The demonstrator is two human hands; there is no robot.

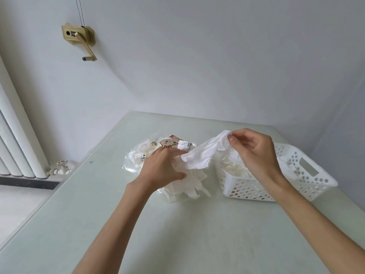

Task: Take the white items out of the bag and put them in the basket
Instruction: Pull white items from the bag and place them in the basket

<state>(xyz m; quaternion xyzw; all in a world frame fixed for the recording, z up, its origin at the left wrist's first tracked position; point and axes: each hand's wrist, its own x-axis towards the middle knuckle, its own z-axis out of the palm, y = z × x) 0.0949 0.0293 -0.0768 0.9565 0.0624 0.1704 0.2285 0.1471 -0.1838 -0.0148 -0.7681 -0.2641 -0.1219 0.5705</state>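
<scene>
Head view, looking down at a pale green table [177,234] w/ both bare forearms reaching in. Left hand [164,169] rests on top of the bag [138,161], a clear plastic one w/ a cartoon animal print, lying crumpled near the table's middle; fingers curled down over the plastic and the white stuff at its mouth, gripping there. More white items [189,184] spill out of the bag's near end onto the table, just under and beside that hand.

Right hand [254,153] is raised over the gap btwn bag and basket, thumb and fingertips pinching the top end of one white item [201,155], a thin crumpled sheet or glove, can't tell which. It hangs stretched from the pinch down-left toward the bag's mouth, lower end touching the left hand's fingers.

White perforated basket [308,175] sits just right of the bag, near the table's right edge, w/ a slot handle in its end wall. White pieces already lie inside it, partly hidden behind the right hand.

Bkgd: plain wall, brass hand crank [79,36] mounted up left, white radiator [17,135] w/ valve at far left.
</scene>
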